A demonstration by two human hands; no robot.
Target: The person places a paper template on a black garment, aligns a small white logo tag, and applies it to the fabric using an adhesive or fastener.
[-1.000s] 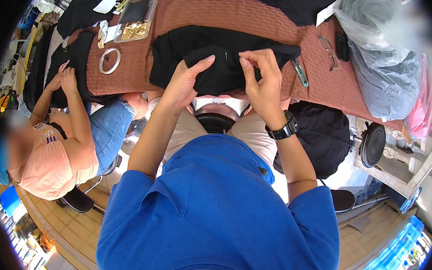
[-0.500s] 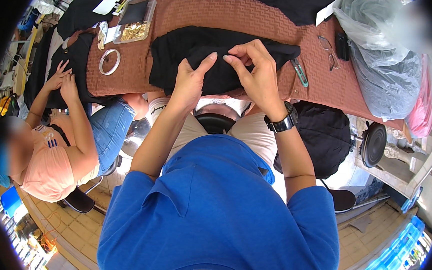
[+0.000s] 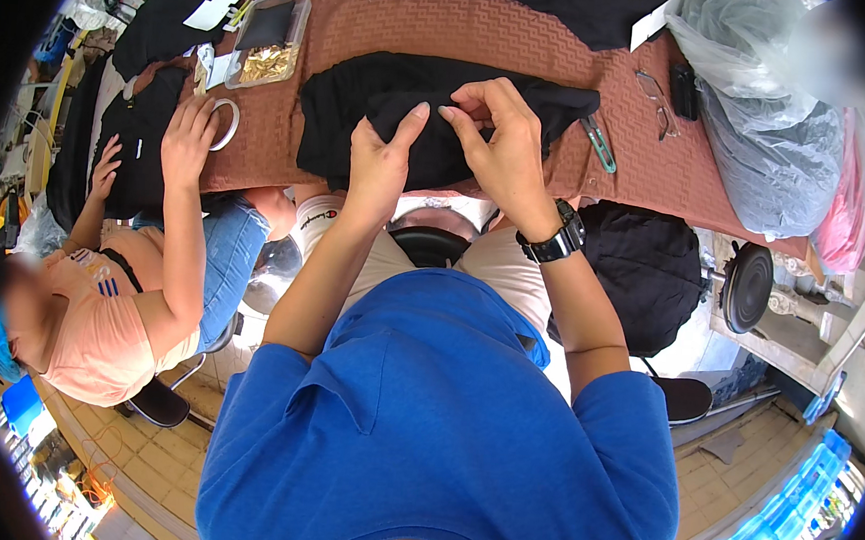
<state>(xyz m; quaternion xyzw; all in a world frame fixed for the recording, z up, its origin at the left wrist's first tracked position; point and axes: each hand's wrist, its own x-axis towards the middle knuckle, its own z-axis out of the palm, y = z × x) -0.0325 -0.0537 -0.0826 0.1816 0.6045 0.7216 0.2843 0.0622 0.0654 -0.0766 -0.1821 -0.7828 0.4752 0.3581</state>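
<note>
A folded black garment (image 3: 349, 99) lies on the brown-covered table in front of me. My left hand (image 3: 380, 166) grips its near part, with the thumb on top and the other fingers hidden in the cloth. Just to the right, my right hand (image 3: 502, 139) hovers over the garment, its thumb and index finger brought together in a pinch. Whatever sits between those fingertips is too small to make out. A black watch is on my right wrist. Beside the garment's right end rest green thread snips (image 3: 598, 144).
A clear plastic box (image 3: 295, 20) with gold-coloured pieces and a white tape roll (image 3: 225, 125) stand on the left. A co-worker's hand (image 3: 189, 138) reaches beside the roll. Eyeglasses (image 3: 662, 105) and a large plastic bag (image 3: 762, 143) occupy the right. Black cloth (image 3: 643, 275) hangs below the table edge.
My right hand has shifted slightly left, its pinch now nearer my left thumb. The co-worker's hands have parted, one moving right to the tape roll. The garment stays in place.
</note>
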